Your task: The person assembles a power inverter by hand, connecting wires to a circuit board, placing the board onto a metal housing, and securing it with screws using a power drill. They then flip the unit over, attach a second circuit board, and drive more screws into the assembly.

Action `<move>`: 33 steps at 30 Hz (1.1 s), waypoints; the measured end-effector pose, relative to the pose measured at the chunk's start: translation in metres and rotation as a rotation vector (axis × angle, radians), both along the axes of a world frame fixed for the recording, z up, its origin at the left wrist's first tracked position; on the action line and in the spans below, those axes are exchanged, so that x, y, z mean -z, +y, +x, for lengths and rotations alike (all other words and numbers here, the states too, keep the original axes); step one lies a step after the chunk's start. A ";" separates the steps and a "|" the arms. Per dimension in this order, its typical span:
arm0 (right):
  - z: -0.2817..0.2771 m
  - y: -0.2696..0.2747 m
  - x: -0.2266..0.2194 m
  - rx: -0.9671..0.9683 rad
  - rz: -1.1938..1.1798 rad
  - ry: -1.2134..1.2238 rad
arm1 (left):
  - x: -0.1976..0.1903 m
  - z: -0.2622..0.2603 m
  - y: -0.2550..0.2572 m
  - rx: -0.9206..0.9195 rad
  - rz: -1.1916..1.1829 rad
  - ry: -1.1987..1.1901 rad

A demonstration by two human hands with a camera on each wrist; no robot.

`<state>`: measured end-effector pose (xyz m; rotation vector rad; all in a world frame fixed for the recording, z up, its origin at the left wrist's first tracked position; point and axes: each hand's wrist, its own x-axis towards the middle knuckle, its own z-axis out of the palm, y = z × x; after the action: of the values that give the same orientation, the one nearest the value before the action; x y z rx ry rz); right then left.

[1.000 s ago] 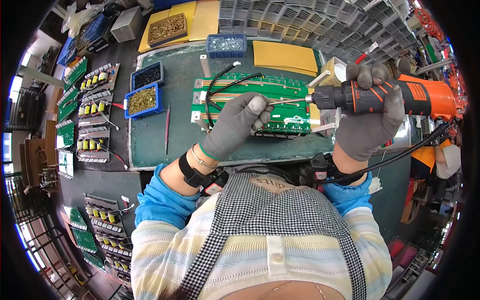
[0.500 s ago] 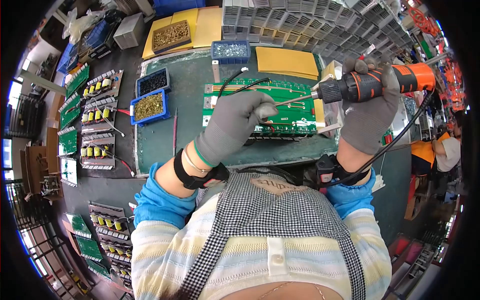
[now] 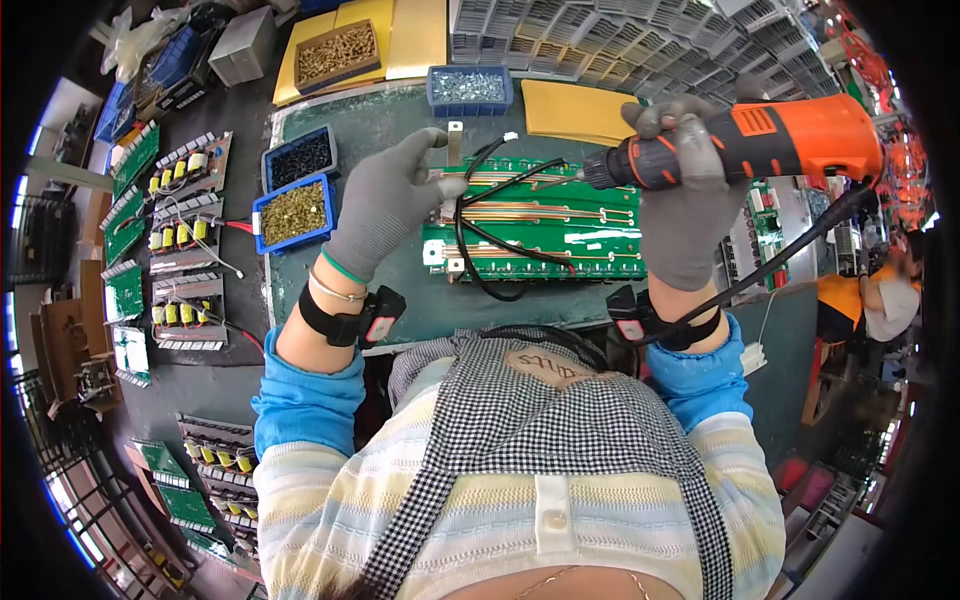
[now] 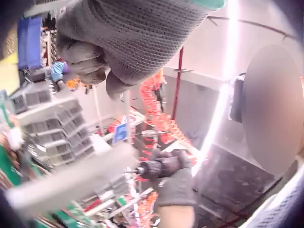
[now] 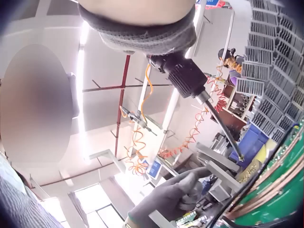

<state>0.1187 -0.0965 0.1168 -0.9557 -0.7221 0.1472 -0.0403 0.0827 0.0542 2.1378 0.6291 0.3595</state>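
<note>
My gloved right hand (image 3: 684, 205) grips an orange and black electric screwdriver (image 3: 800, 138), level over the right part of a green circuit board (image 3: 590, 238). Its long bit (image 5: 222, 124) points left across the board, with a small brass-coloured piece at the tip in the right wrist view. The gloved left hand (image 3: 385, 200) is at the board's left end, thumb and forefinger spread apart, beside an upright metal bracket (image 3: 455, 142). Black cables (image 3: 470, 235) with a white plug loop over the board's copper strips. Nothing shows between the left fingers.
Blue bins of brass-coloured screws (image 3: 293, 215), black parts (image 3: 300, 158) and silver parts (image 3: 468, 90) stand around the mat. A box of brass pieces (image 3: 336, 55) is at the back. Stacked grey metal parts (image 3: 640, 45) rise behind; the screwdriver's black cord (image 3: 780, 262) trails right.
My left hand has let go of the bit's tip and moved left, its thumb and forefinger spreading. The screwdriver has moved left over the board, uncovering the cables.
</note>
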 end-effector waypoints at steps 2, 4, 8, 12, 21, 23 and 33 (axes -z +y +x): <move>0.001 0.006 0.008 -0.024 -0.013 -0.026 | 0.009 0.003 0.000 -0.067 0.108 -0.182; 0.003 0.012 0.014 -0.027 -0.019 -0.005 | 0.019 0.002 0.001 -0.041 0.040 -0.162; 0.004 0.019 0.020 -0.044 -0.020 0.017 | 0.024 0.001 -0.002 0.030 -0.176 -0.018; 0.010 0.021 0.023 -0.049 -0.068 0.035 | 0.031 -0.001 -0.010 0.111 0.035 -0.059; 0.020 0.033 0.013 -0.098 -0.220 -0.035 | 0.032 0.008 -0.014 0.144 0.120 0.031; 0.022 0.037 0.006 -0.174 -0.320 -0.055 | 0.035 0.009 -0.014 0.156 0.218 0.001; 0.019 0.066 0.009 -0.494 -0.412 -0.128 | 0.029 0.015 -0.015 0.121 0.098 0.090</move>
<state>0.1378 -0.0309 0.1078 -1.1671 -1.0641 0.6944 -0.0256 0.0676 0.0253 2.2842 0.5392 0.2334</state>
